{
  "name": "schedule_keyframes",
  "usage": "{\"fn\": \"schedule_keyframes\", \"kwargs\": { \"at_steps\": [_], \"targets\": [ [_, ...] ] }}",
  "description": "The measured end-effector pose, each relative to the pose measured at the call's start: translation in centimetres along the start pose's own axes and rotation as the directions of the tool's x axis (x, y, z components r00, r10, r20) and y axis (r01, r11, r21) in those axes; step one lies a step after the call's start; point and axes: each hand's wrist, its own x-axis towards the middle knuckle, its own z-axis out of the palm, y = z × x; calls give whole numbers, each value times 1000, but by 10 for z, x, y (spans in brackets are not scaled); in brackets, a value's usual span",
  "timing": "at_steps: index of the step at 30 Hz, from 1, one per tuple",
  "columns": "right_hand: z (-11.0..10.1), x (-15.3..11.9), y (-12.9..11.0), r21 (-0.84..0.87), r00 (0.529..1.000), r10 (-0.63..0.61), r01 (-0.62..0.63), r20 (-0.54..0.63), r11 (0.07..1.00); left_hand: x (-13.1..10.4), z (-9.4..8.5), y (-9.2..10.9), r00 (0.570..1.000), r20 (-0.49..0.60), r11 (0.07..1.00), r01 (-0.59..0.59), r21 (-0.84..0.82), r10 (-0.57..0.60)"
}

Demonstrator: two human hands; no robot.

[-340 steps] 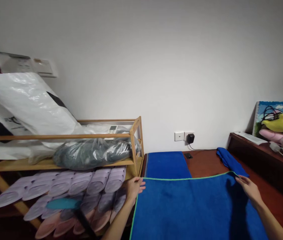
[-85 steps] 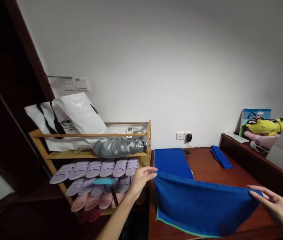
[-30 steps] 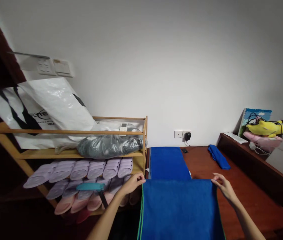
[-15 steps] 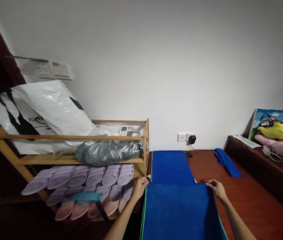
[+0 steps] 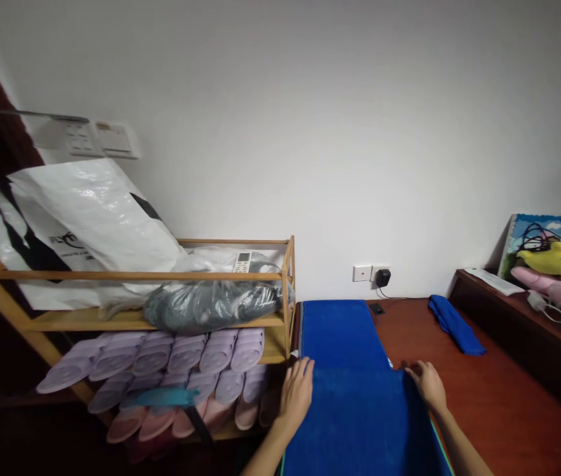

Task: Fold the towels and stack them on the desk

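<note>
A blue towel (image 5: 354,423) with green edging lies in front of me, its far edge against a folded blue cloth (image 5: 337,330) on the reddish-brown wooden tabletop (image 5: 498,403). My left hand (image 5: 297,393) rests on the towel's far left corner, its fingers stretched out and not pinching. At the far right corner is my right hand (image 5: 429,387), with thumb and fingers slightly apart at the towel's edge. Another rolled or folded blue cloth (image 5: 456,325) lies farther right.
A wooden rack (image 5: 240,322) at left holds several purple and pink slippers (image 5: 218,350), plastic-wrapped items, a white bag (image 5: 96,225) and a remote control (image 5: 243,262). Wall sockets (image 5: 362,273) with a black plug are behind. A raised ledge at right carries a yellow plush toy (image 5: 560,259) and cables.
My left hand has gone from pinching the towel's corner to lying over it with fingers extended. My right hand has loosened its pinch at the other corner. The view has shifted slightly.
</note>
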Motion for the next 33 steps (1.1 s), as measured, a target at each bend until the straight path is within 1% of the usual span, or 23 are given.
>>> {"fn": "schedule_keyframes", "kwargs": {
  "at_steps": [3,5,7,11,14,18,24,26,27,30,33],
  "targets": [
    [6,-5,7,-29,997,66,-66,25,997,-10,13,12,988,89,991,-127,48,123],
    [9,-6,9,-43,993,103,-101,52,994,-16,22,12,980,144,982,-154,112,137],
    [11,-3,9,-53,989,128,-124,72,991,-20,29,9,978,172,976,-147,161,119],
    [10,5,5,-73,977,183,-175,111,982,-23,36,1,977,173,971,-158,180,127],
    [9,11,3,-80,965,221,-211,140,974,-24,36,-1,976,177,971,-157,183,125],
    [10,17,0,-62,956,239,-232,172,971,-25,39,-3,977,168,967,-161,198,128],
    [14,20,1,-64,944,306,-300,124,952,-26,44,-5,980,142,964,-167,208,139],
    [13,17,1,-77,952,290,-284,93,956,-26,43,-5,980,144,966,-165,199,138],
    [13,15,0,-81,962,262,-256,76,963,-25,43,-5,980,147,967,-162,195,135],
    [12,2,-5,-100,991,136,-135,2,986,-25,41,-6,980,153,969,-153,192,125],
    [19,-24,-20,-135,998,-9,0,-69,991,-24,40,-4,979,176,969,-142,203,106]
  ]
}}
